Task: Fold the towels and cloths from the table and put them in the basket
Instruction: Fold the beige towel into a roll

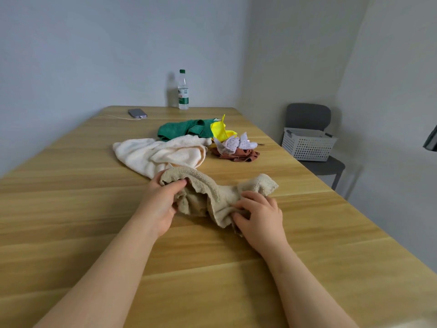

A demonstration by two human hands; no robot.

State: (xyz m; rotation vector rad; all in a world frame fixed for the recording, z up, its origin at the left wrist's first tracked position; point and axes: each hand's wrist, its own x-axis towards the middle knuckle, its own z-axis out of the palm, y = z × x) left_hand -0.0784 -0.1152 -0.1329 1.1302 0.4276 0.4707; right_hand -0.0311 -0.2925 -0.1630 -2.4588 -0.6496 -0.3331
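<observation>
Barely started: gripping crumpled beige towel with left hand and right hand, both curled into it, leaving cloth pile (five-ish pieces) unfolded, seeing nothing in basket yet.

The only print in view is on the clear water bottle at the far edge of the table — a white and green label wrapped round its lower half. It carries a short line of red marks, possibly characters, above a green band — all too small and blurred to read. No word, brand or number can be made out.
</observation>
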